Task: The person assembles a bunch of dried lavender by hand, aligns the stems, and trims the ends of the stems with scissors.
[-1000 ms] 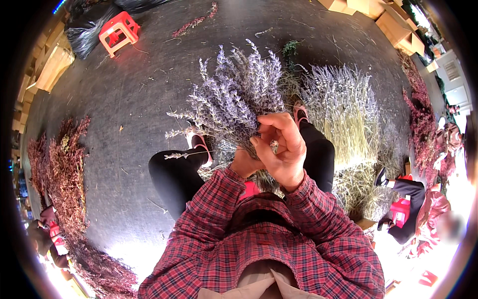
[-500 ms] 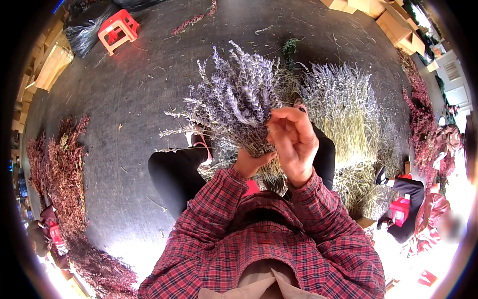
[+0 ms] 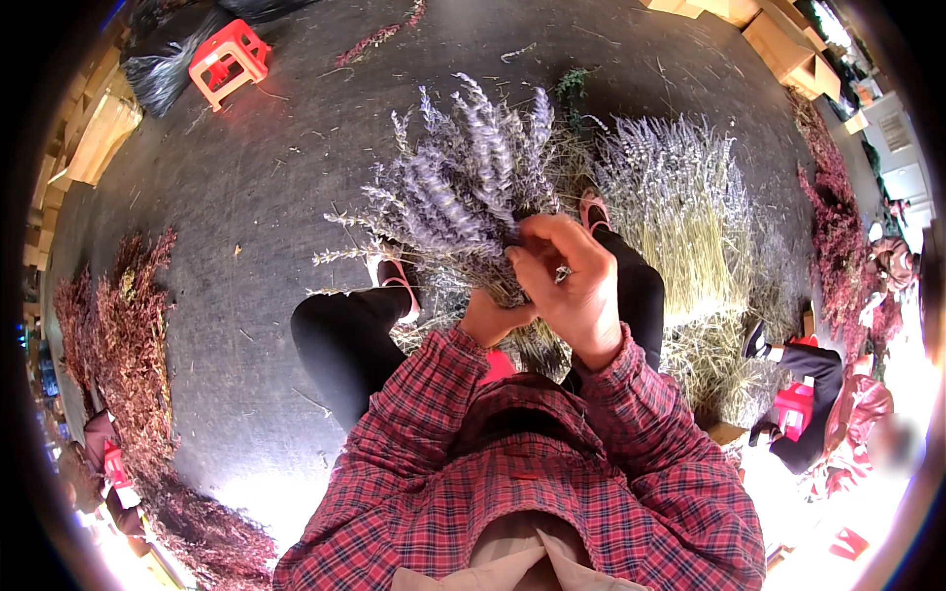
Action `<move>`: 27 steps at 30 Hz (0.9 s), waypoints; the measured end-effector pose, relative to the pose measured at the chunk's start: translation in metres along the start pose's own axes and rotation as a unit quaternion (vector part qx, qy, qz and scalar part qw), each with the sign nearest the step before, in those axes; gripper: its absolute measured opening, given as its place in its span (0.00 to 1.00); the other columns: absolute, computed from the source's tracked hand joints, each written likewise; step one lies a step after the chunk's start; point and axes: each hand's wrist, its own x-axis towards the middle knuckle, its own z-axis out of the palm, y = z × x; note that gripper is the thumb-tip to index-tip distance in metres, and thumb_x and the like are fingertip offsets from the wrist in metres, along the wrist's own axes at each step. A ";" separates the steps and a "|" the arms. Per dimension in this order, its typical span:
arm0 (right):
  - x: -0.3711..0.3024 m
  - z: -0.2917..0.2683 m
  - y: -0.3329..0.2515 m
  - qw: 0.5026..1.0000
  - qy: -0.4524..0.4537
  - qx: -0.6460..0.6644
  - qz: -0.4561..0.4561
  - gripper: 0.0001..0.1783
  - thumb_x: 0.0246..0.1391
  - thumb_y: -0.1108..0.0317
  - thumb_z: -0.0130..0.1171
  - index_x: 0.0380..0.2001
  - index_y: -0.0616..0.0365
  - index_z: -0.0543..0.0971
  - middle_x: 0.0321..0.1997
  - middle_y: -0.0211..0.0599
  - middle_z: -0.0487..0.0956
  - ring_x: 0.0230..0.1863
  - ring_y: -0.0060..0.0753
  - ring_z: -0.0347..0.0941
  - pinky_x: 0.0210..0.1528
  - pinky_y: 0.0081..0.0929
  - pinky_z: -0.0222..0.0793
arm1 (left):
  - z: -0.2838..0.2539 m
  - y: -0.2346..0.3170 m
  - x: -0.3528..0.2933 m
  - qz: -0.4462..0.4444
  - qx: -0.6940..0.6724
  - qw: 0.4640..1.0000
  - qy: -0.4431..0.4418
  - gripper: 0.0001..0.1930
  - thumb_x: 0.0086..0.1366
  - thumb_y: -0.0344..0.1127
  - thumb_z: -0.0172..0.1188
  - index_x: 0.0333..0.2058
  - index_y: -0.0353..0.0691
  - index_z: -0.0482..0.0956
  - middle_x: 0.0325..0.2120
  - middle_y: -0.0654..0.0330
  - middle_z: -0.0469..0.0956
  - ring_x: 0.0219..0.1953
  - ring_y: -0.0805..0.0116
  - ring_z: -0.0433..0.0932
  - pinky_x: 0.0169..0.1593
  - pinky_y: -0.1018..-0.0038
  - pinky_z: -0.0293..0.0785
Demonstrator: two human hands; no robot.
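Note:
A bunch of dried lavender (image 3: 448, 187) stands in front of me, its purple heads fanned out away from me. My left hand (image 3: 490, 319) is closed round its stems, low on the bunch. Over the right side of the flower heads, my right hand (image 3: 572, 276) is closed, thumb and forefinger pinched together at the blossoms. Whatever thin stem lies between those fingertips is hard to make out. To the right, a large heap of lavender (image 3: 680, 217) lies on the floor, with its heads at the far end and pale stems toward me.
A red plastic stool (image 3: 229, 64) stands far left beside a black plastic bag (image 3: 163, 74). Reddish dried plants (image 3: 133, 335) lie along the left, more (image 3: 833, 217) on the right. Cardboard boxes (image 3: 783, 49) sit far right. Another person's leg (image 3: 813, 394) shows at right.
My right hand has moved slightly left, and its thumb and forefinger have come in closer to the flower heads. My left hand stays round the stems. Some lavender heads have shifted and blur.

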 end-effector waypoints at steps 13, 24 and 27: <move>-0.015 0.018 -0.001 0.999 0.035 -0.021 -0.019 0.11 0.49 0.77 0.59 0.38 0.61 0.76 0.29 0.39 0.77 0.25 0.30 0.75 0.28 0.23 0.70 | 0.034 0.007 0.005 0.022 -0.124 0.989 0.071 0.27 0.55 0.28 0.66 0.53 0.37 0.67 0.47 0.60 0.73 0.50 0.69 0.72 0.53 0.71 0.71; 0.004 0.005 0.007 0.994 0.096 -0.043 0.012 0.09 0.47 0.78 0.60 0.34 0.60 0.78 0.29 0.37 0.77 0.21 0.24 0.72 0.25 0.20 0.67 | 0.027 0.033 0.001 0.030 -0.076 0.995 0.051 0.21 0.54 0.21 0.61 0.48 0.34 0.70 0.42 0.59 0.76 0.43 0.71 0.77 0.46 0.73 0.76; 0.007 0.006 0.007 0.992 0.107 -0.056 0.024 0.09 0.46 0.78 0.61 0.33 0.59 0.78 0.27 0.35 0.76 0.19 0.20 0.68 0.23 0.19 0.64 | 0.027 0.033 0.000 0.035 -0.097 0.994 0.044 0.20 0.55 0.20 0.61 0.48 0.34 0.71 0.42 0.58 0.76 0.43 0.70 0.77 0.46 0.72 0.77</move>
